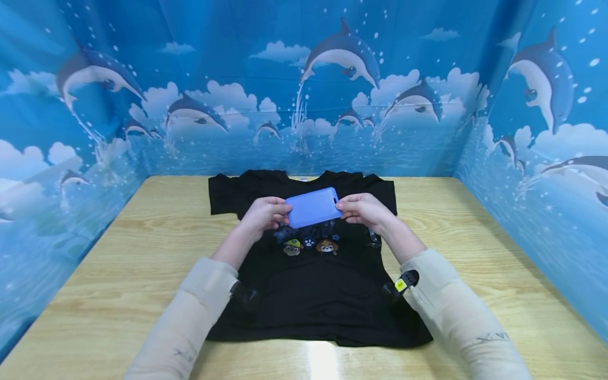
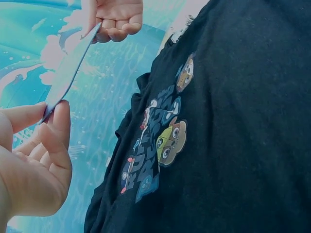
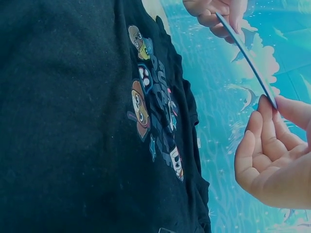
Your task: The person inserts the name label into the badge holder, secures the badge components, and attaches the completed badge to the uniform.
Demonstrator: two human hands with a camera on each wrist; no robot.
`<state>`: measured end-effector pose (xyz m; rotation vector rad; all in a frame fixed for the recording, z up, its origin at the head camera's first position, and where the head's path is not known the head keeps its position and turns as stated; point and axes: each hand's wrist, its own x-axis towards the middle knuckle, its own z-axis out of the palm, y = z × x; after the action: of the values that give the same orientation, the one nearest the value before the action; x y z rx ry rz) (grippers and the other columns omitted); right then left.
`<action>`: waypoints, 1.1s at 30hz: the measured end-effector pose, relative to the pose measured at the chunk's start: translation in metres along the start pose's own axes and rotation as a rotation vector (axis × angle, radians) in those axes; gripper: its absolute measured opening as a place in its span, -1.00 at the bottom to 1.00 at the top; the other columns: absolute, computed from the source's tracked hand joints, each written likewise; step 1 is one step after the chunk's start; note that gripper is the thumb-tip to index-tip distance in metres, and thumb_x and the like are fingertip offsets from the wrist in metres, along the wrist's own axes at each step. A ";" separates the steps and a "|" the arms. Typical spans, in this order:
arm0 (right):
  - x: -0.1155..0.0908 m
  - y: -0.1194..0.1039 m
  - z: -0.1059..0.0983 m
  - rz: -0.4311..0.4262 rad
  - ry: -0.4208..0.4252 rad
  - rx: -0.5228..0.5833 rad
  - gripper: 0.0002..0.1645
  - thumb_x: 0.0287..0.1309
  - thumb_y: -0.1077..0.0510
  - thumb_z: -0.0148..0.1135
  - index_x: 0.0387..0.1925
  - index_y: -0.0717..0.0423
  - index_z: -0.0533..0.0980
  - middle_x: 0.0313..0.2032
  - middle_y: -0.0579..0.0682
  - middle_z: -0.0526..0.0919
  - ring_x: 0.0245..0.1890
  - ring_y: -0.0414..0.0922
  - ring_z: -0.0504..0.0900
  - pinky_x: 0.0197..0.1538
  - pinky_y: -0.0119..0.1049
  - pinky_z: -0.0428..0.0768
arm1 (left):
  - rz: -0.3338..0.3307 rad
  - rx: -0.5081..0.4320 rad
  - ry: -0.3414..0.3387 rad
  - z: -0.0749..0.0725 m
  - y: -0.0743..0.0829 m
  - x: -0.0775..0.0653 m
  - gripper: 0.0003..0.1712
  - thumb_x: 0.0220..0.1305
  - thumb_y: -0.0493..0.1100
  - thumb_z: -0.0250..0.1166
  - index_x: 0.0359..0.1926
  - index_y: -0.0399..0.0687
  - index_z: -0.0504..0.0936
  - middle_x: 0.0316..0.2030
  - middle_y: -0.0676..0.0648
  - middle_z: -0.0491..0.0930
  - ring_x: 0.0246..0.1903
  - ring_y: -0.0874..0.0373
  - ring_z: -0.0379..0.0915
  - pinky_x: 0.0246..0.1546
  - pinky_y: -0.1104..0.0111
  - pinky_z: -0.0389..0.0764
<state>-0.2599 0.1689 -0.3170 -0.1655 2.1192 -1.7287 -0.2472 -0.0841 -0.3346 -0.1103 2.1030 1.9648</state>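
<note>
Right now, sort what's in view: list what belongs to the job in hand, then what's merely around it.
In the job:
- blue panel, held above the shirt
- left hand, pinching one end
- right hand, pinching the other
- black T-shirt, spread out beneath, likely part of it

Merely around:
- wood-grain table, supporting the shirt
- dolphin-print backdrop

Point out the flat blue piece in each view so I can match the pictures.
Head: the flat blue piece is near the centre, between left hand and right hand.
Left wrist: upper left, seen nearly edge-on.
Right wrist: upper right, edge-on.
Shared landmark: the black T-shirt with its printed animal faces.
</note>
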 end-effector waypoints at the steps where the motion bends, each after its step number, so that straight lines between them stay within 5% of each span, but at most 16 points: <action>1: 0.000 0.000 0.000 -0.001 -0.003 -0.009 -0.73 0.23 0.18 0.13 -0.15 0.33 0.44 -0.45 -0.08 0.55 -0.40 -0.17 0.54 -0.24 -0.34 0.51 | -0.002 0.007 -0.005 0.000 -0.001 0.000 -0.76 0.23 -0.20 0.23 -0.13 -0.26 0.51 -0.61 0.01 0.56 -0.62 0.25 0.50 -0.62 0.47 0.37; 11: 0.001 0.005 -0.001 -0.002 -0.010 -0.060 -0.77 0.21 0.18 0.15 -0.20 0.29 0.50 -0.47 -0.06 0.57 -0.41 -0.14 0.54 -0.27 -0.33 0.50 | -0.007 0.095 -0.030 0.001 -0.008 0.001 -0.72 0.25 -0.13 0.22 -0.14 -0.27 0.57 -0.54 -0.04 0.58 -0.57 0.20 0.52 -0.55 0.43 0.44; 17: 0.000 0.005 -0.001 0.006 -0.010 -0.120 -0.78 0.22 0.18 0.14 -0.20 0.29 0.53 -0.47 -0.06 0.59 -0.40 -0.12 0.54 -0.26 -0.30 0.51 | 0.017 0.197 -0.060 0.003 -0.012 0.002 -0.72 0.24 -0.14 0.23 -0.16 -0.30 0.60 -0.34 -0.11 0.57 -0.39 0.09 0.51 -0.35 0.29 0.50; 27: 0.001 0.003 0.000 0.029 0.049 -0.117 -0.64 0.23 0.16 0.12 -0.06 0.38 0.47 -0.44 -0.05 0.54 -0.34 -0.06 0.52 -0.18 -0.24 0.50 | 0.049 0.202 -0.165 0.005 -0.015 0.000 -0.82 0.21 -0.20 0.24 -0.29 -0.28 0.60 -0.39 -0.08 0.59 -0.45 0.12 0.56 -0.21 0.18 0.52; 33: 0.001 0.004 0.001 0.039 0.070 -0.108 -0.59 0.23 0.15 0.13 0.00 0.40 0.44 -0.43 -0.06 0.55 -0.36 -0.11 0.52 -0.18 -0.26 0.50 | 0.043 0.200 -0.169 0.007 -0.018 0.001 -0.79 0.20 -0.20 0.24 -0.26 -0.31 0.60 -0.40 -0.09 0.58 -0.49 0.17 0.53 -0.33 0.29 0.52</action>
<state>-0.2598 0.1687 -0.3209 -0.0944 2.2524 -1.6207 -0.2428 -0.0782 -0.3524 0.1354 2.1900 1.7082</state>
